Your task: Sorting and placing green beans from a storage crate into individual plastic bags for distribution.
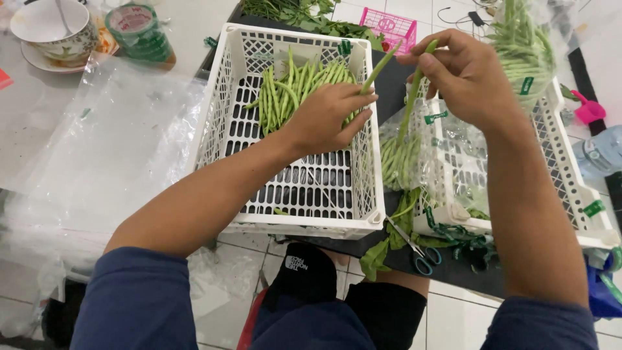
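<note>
So, working outward from the lap:

Scissors: a pair with teal handles (421, 254) lies on the dark mat at about 6 o'clock, blades pointing up-left, with limp green leaves (389, 243) just beside it.

Near crate: white plastic lattice crate (298, 201), rigid with slotted walls and floor. The bottom is mostly bare; loose green beans (291, 91) are heaped at its far end, around 11 o'clock.

Left hand (330, 116): reaching over the crate, fingers pinched on one long thin bean (382, 65) that sticks up over the crate's right rim.

Right hand (463, 74): raised at about 1 o'clock, fingertips closed on a second bean (414, 97) that hangs down toward a crinkly clear bag.

Clear bag (405, 155): thin glossy plastic, holding a bundle of beans standing on end, wedged between the two crates.

Right crate: same white lattice (576, 188), with rumpled plastic film inside.

Bagged beans (525, 45): a fuller bundle in clear plastic at the right crate's far end.

Plastic sheeting (110, 155): big wrinkled clear sheets at 9 o'clock.

Far left: a ceramic bowl with a spoon (55, 26) and a stack of green tape rolls (139, 29).

Far middle: a small pink basket (389, 26).
</note>
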